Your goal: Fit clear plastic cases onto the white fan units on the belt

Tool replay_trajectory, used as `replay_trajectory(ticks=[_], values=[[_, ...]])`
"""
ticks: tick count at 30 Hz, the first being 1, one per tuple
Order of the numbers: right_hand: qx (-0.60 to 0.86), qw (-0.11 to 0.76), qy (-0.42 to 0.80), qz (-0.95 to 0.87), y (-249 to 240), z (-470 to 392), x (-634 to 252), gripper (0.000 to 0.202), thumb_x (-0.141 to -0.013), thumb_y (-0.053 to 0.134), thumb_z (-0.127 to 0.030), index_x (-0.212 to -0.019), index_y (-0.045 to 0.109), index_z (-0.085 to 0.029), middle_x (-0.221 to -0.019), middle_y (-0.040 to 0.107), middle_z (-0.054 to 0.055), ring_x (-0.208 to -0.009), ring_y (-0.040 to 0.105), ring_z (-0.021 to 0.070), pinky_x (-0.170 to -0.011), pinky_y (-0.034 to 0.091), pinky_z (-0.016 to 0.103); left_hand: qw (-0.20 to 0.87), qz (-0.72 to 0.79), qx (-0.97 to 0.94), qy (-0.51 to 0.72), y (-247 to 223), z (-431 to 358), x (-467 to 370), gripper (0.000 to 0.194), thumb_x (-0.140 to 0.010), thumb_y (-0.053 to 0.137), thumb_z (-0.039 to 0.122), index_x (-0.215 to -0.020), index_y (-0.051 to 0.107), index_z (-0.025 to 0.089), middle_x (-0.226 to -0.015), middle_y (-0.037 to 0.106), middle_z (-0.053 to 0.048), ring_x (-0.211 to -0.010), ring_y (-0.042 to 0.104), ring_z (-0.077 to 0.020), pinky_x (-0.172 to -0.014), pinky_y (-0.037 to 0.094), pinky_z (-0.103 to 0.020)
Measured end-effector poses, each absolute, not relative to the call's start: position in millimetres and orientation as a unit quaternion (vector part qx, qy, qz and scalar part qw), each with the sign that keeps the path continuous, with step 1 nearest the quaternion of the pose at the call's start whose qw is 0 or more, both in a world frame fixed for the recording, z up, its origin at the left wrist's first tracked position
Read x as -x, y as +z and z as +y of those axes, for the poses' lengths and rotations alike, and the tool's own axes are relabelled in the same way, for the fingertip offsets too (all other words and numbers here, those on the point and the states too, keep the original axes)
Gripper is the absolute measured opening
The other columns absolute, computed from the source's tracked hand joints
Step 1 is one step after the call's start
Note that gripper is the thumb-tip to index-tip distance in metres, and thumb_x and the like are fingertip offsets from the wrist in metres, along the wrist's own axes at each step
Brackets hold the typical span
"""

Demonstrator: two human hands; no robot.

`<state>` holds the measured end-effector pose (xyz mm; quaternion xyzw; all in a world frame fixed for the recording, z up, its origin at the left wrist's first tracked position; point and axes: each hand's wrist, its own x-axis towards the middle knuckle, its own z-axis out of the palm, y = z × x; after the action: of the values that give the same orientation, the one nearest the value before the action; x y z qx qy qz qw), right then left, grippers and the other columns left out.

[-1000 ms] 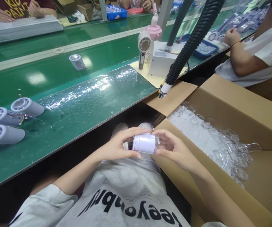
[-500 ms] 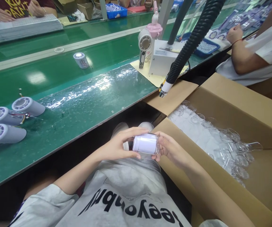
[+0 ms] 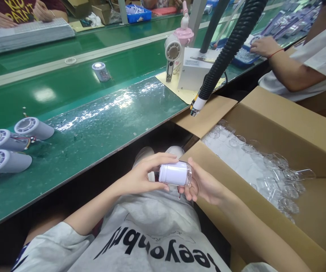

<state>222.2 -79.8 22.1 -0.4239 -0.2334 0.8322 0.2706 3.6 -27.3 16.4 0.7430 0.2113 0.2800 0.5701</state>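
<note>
My left hand [image 3: 140,175] is closed around a white cylindrical housing [image 3: 173,173], its thumb below and its fingers over the top. A clear plastic cover [image 3: 189,173] shows at the housing's right end, and a short thin wire [image 3: 179,193] hangs beneath. My right hand [image 3: 201,183] is at that clear end, thumb raised off it and fingers apart. Its fingertips lie just under the cover; whether they touch it I cannot tell. Both hands are above my lap. Several similar grey-white housings with wires [image 3: 34,127] lie on the green bench at the left.
An open cardboard box [image 3: 290,124] at my right contains several clear plastic covers [image 3: 270,185]. A black flexible hose [image 3: 222,56] hangs over the bench edge. A handheld dryer [image 3: 172,51] stands by a white box [image 3: 197,70]. One housing [image 3: 101,71] lies on the green belt. A co-worker's hand [image 3: 265,47] is at right.
My right thumb has lifted off the clear end and the fingers have loosened; the wire now shows. The housing on the belt moved slightly right. The co-worker's hand at right moved left.
</note>
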Motion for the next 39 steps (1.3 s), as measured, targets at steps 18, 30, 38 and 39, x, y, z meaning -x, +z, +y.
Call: replay_trajectory(ticks=[18,30,38,39], values=[[0.384,0.428,0.52,-0.632,9.5,-90.7,-236.3,0.052,-0.09,0.07,-0.03,-0.137,0.05,-0.035,-0.134,0.059,0.005,-0.118,0.06,0.0244,-0.096,0.055,0.039,0.676,0.27,-0.651,0.214,30.0,-33.5,0.3,0.071,-0.081,0.073,0.03,-0.145,0.042,0.033,-0.142,0.05,-0.008,-0.119,0.058,-0.0245,-0.099,0.051,-0.037],[0.461,0.385,0.626,-0.498,10.7,-94.7,-222.3,0.057,-0.077,0.078,-0.05,-0.128,0.065,-0.028,-0.109,0.073,0.005,-0.094,0.069,0.0248,-0.084,0.058,0.037,0.774,0.29,-0.536,0.171,6.5,-38.6,-6.2,0.071,-0.077,0.074,0.025,-0.143,0.046,0.027,-0.121,0.064,-0.007,-0.103,0.064,-0.0209,-0.088,0.052,-0.033],[0.712,0.326,0.327,-0.529,-26.6,-33.6,-333.1,0.054,-0.099,0.034,-0.06,-0.115,0.068,-0.021,-0.112,0.069,0.009,-0.1,0.066,0.0235,-0.08,0.057,0.035,0.453,0.5,-0.713,0.191,64.3,72.2,28.2,0.066,-0.073,0.066,0.057,-0.126,0.05,0.021,-0.118,0.064,-0.007,-0.095,0.063,-0.0229,-0.078,0.054,-0.032],[0.744,0.316,0.295,-0.509,-31.0,-23.0,-359.5,0.051,-0.101,0.035,-0.055,-0.115,0.067,-0.018,-0.11,0.068,0.01,-0.1,0.066,0.0236,-0.08,0.057,0.037,0.339,0.559,-0.723,0.222,81.3,97.7,34.7,0.072,-0.07,0.065,0.062,-0.124,0.05,0.018,-0.117,0.064,-0.008,-0.098,0.063,-0.0262,-0.084,0.053,-0.039]])
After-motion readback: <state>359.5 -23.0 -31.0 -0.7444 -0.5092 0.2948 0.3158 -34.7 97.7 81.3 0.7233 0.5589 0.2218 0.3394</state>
